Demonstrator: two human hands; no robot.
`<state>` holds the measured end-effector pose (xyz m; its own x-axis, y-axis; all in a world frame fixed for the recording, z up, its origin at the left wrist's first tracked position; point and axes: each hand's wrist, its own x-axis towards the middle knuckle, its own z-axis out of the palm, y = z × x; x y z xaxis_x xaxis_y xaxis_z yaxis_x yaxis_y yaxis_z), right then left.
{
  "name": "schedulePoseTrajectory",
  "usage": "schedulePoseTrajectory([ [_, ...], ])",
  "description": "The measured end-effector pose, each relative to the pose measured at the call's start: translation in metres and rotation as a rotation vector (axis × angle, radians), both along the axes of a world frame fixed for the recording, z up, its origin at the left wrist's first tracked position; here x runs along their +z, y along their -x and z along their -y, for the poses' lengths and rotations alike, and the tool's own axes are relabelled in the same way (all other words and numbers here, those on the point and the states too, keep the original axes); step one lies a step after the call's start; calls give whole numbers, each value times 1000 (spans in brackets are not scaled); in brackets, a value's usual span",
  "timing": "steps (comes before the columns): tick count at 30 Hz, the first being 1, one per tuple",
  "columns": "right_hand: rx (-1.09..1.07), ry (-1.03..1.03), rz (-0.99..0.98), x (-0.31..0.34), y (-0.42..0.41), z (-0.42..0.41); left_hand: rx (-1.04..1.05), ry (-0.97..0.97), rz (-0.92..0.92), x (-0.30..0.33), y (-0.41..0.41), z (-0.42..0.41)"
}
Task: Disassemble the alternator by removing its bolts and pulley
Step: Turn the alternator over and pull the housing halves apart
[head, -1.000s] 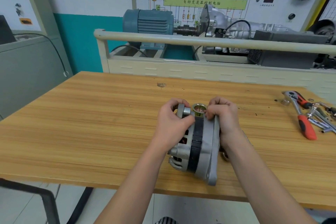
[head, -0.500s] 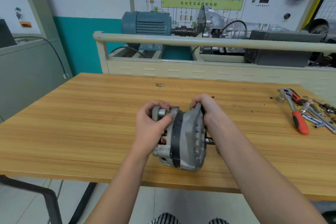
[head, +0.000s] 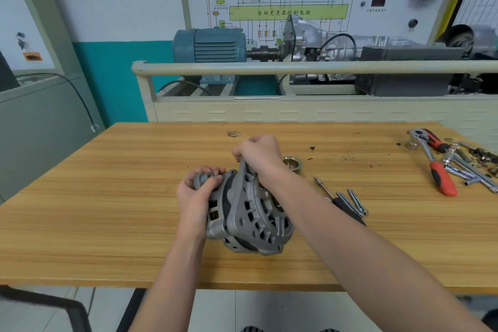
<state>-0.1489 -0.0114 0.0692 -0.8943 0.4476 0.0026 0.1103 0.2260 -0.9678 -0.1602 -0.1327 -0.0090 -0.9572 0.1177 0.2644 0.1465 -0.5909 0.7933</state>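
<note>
The grey cast alternator [head: 250, 213] stands on edge in the middle of the wooden table [head: 107, 197], its slotted front housing turned toward me and to the right. My left hand [head: 195, 197] grips the rear housing on the left side. My right hand [head: 258, 155] curls over the mounting ear at the top of the front housing. A brass-coloured ring, the pulley [head: 293, 163], lies on the table just behind my right forearm. Several long loose bolts [head: 355, 202] lie to the right of that arm, beside a dark-handled driver [head: 336, 201].
A ratchet with a red and black handle [head: 433, 162] and several sockets and wrench parts [head: 469, 164] lie at the table's right end. A small round washer [head: 234, 133] sits near the far edge. Behind the table stands a training bench with a blue motor [head: 210, 46].
The alternator has been turned so that its front face points right and toward me. Both hands kept their hold. The view widened, so the pulley, bolts and driver now show.
</note>
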Motion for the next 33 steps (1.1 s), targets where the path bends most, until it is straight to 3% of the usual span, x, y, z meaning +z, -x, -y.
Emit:
schedulePoseTrajectory([
  [7,175,-386,-175,-3,-20,18,70,102,77,2,-2,1],
  [14,424,-544,-285,1,-43,18,78,110,104,3,-3,3],
  [18,540,-699,-465,-10,-60,15,89,176,70,6,-3,0],
  [26,445,-664,-722,-30,-80,-24,5,310,-35,32,-6,-30],
  [33,296,-416,-793,-41,-85,-48,3,533,15,46,-5,-59],
])
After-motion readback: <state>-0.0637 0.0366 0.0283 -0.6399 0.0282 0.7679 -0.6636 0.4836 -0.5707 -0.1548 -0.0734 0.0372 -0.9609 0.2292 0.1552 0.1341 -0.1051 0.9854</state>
